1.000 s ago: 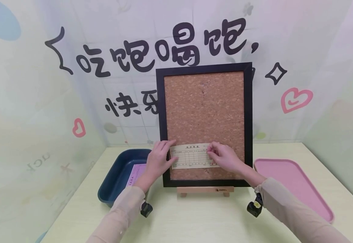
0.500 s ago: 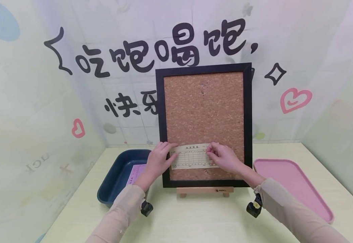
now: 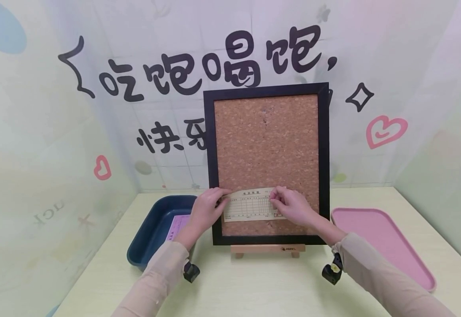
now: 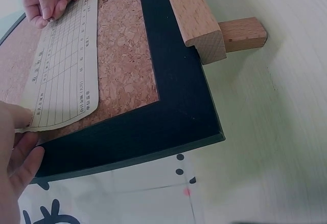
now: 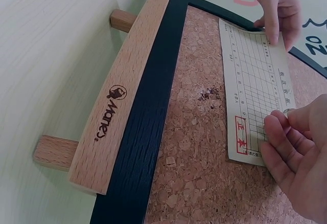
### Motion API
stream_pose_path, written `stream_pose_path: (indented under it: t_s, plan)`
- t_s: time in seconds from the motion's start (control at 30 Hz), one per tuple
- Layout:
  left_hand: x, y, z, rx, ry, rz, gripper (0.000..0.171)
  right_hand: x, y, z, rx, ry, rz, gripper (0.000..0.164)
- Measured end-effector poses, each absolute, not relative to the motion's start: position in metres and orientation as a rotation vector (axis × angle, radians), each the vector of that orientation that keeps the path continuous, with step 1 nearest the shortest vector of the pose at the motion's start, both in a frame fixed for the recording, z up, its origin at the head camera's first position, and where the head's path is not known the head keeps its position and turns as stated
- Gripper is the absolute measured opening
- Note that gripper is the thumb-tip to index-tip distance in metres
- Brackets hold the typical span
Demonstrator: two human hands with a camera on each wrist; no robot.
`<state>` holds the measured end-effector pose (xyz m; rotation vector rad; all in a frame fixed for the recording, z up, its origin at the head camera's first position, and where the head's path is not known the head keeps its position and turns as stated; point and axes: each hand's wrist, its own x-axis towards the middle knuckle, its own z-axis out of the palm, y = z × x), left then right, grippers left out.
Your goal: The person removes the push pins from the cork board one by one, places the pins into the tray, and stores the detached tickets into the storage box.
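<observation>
A cream receipt slip (image 3: 250, 206) with a printed table lies across the lower part of the cork board (image 3: 268, 145), its left end curling off the cork. At that end my left hand (image 3: 206, 209) pinches the slip's edge, thumb on the printed face and other fingers behind, as the right wrist view shows. My right hand (image 3: 294, 205) is at the slip's upper right, thumb and index finger pinching a small shiny thumbtack (image 5: 287, 112), mostly hidden by the fingertips. The remaining fingers of that hand rest against the slip near its red stamp box (image 5: 240, 134).
The board's black frame (image 3: 324, 149) leans on a small wooden easel (image 3: 268, 248). Left of it stands a dark blue basin (image 3: 143, 237) with a pink-purple paper (image 3: 176, 224) inside. A pink tray (image 3: 385, 240) lies on the right. A printed wall (image 3: 167, 35) rises behind.
My left thumb and fingers have drawn together and back onto the slip's left edge, lifting that end slightly. My right hand stays in place.
</observation>
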<state>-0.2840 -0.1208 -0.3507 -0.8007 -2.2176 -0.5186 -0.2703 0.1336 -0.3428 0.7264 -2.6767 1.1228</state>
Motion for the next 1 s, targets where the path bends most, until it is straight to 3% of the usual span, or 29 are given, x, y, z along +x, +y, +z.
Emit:
stream_pose_path:
  t_s: [1.0]
  plan:
    - [-0.272, -0.148, -0.349, -0.712, -2.242, -0.598, 0.015, -0.260, 0.160, -0.337, 0.676, -2.681, 1.044, 0.005]
